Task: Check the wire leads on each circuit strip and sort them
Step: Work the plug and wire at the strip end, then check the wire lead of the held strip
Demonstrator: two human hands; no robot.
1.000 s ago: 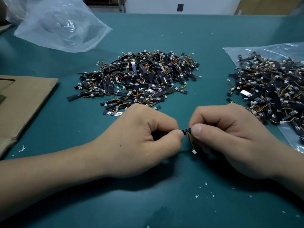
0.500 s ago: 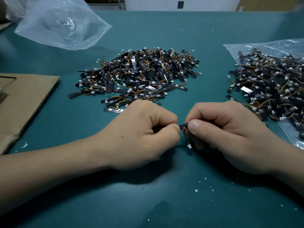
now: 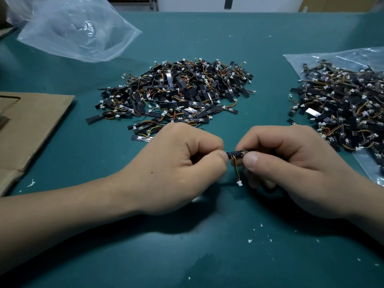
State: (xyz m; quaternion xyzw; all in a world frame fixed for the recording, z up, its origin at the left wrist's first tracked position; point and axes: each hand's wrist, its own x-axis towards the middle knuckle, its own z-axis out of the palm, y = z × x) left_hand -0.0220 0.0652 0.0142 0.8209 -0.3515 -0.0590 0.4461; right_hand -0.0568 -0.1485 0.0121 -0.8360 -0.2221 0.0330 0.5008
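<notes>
A small black circuit strip (image 3: 234, 153) is held level between my two hands above the green table. My left hand (image 3: 178, 169) pinches its left end with thumb and curled fingers. My right hand (image 3: 291, 167) pinches its right end, thumb on top. Thin red and yellow wire leads (image 3: 236, 169) hang from the strip and end in a white connector (image 3: 240, 183). A large pile of like strips (image 3: 178, 94) lies on the table beyond my hands. A second pile (image 3: 342, 104) lies at the right on a clear plastic bag.
A crumpled clear plastic bag (image 3: 76, 30) lies at the back left. Flat brown cardboard (image 3: 27, 129) covers the left edge of the green table (image 3: 187, 256). Small white flecks are scattered on the mat near the front right.
My hands have drawn slightly apart, so more of the black strip shows between them. The wire leads and white connector hang more plainly below it.
</notes>
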